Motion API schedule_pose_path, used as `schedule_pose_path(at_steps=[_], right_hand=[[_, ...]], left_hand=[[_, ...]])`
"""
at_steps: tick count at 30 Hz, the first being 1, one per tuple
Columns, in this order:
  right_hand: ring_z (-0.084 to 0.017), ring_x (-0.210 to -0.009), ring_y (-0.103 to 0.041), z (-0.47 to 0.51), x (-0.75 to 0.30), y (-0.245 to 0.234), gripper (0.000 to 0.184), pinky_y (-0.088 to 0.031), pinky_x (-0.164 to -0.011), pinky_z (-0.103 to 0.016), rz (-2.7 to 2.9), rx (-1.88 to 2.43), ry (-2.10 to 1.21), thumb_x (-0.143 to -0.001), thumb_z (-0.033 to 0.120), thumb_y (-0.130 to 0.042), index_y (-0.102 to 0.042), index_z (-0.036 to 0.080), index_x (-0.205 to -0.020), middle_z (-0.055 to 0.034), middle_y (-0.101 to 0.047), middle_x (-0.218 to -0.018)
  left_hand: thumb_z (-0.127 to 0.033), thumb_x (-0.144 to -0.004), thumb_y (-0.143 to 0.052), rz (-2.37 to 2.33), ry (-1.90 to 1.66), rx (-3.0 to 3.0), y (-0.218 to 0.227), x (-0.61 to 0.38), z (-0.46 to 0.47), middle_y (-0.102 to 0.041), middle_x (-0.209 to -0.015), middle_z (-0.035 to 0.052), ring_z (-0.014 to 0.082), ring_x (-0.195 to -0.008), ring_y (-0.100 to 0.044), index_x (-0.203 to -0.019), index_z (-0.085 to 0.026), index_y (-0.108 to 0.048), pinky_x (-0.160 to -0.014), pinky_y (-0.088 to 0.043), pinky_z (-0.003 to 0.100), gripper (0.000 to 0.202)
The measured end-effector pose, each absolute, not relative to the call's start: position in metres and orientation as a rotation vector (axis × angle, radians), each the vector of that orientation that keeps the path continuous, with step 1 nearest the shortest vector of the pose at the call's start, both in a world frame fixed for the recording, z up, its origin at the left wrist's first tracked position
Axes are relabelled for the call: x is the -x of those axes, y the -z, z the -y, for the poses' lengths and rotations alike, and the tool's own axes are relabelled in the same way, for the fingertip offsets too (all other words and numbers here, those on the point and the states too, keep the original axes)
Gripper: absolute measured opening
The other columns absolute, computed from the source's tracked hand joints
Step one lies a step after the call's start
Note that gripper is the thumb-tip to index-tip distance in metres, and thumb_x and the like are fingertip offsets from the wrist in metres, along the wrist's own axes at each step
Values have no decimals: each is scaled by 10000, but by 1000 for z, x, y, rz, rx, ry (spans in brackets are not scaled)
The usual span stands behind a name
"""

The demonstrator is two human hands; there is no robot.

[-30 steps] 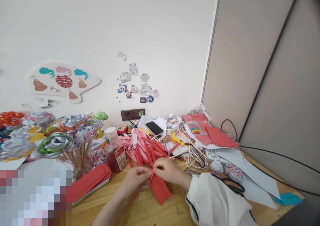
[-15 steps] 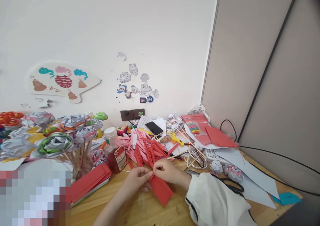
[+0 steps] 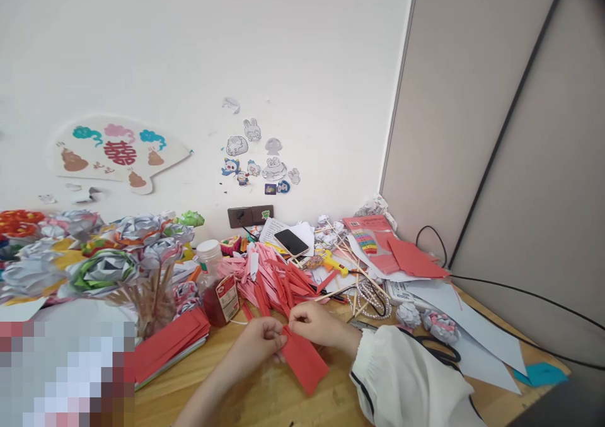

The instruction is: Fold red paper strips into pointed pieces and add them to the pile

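My left hand [image 3: 258,344] and my right hand [image 3: 316,325] both pinch the near top end of a red paper strip [image 3: 305,364] that lies slanted on the wooden table [image 3: 265,395]. The fingertips of the two hands meet at the strip's upper corner. My right arm wears a white sleeve [image 3: 406,376]. Just behind the hands lies a heap of folded red and pink paper strips [image 3: 274,279].
A stack of red strips [image 3: 167,345] lies at the left, beside a red drink bottle [image 3: 215,288] and paper flowers on sticks [image 3: 104,257]. A phone [image 3: 292,242], yellow glue gun [image 3: 333,263], skewers, black scissors [image 3: 437,348], white and red sheets and cables crowd the right.
The hands shifted slightly and the red strip's free end swung a little down and to the right. The grip on its top end stays the same.
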State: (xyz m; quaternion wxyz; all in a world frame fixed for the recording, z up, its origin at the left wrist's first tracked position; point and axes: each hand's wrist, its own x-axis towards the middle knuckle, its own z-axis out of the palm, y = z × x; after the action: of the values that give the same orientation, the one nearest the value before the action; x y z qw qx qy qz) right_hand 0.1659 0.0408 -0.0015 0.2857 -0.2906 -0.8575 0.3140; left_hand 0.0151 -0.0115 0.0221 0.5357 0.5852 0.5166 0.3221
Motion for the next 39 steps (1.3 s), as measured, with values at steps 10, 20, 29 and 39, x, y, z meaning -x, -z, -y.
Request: schedule_pose_path(at_steps=[10, 20, 29, 39], right_hand=[[-76, -566, -421, -38, -168, -2, 126, -292, -491, -164, 2305, 775, -901, -717, 186, -434, -517, 133, -640, 30, -481, -601], [-62, -528, -346, -41, -168, 4, 180, -245, -458, -166, 2318, 774, -905, -736, 261, -453, -452, 136, -607, 47, -377, -566], [-66, -523, -351, -39, -166, 1, 166, -240, -458, -170, 2328, 778, -830, -730, 229, -450, -461, 139, -592, 50, -373, -546], [-71, -517, -347, -43, -164, 3, 267, -255, -459, -175, 2229, 836, -876, -771, 318, -409, -488, 133, -596, 39, -403, -548]], left_hand=[[-429, -595, -557, -1221, -845, -1537, -26, -14, 12, -459, -434, -59, 76, -418, -424, -531, -143, -483, -437, -332, 197, 302], [-409, -638, -524, -1197, -840, -1592, -21, -12, 8, -445, -475, -66, 78, -436, -414, -640, -146, -482, -444, -305, 195, 266], [-457, -661, -482, -1259, -873, -1663, -21, -13, 8, -421, -457, -68, 82, -423, -393, -585, -161, -476, -432, -293, 196, 305], [-439, -635, -513, -1347, -1035, -1676, -22, -12, 4, -382, -413, -82, 84, -397, -361, -548, -176, -450, -425, -264, 196, 284]])
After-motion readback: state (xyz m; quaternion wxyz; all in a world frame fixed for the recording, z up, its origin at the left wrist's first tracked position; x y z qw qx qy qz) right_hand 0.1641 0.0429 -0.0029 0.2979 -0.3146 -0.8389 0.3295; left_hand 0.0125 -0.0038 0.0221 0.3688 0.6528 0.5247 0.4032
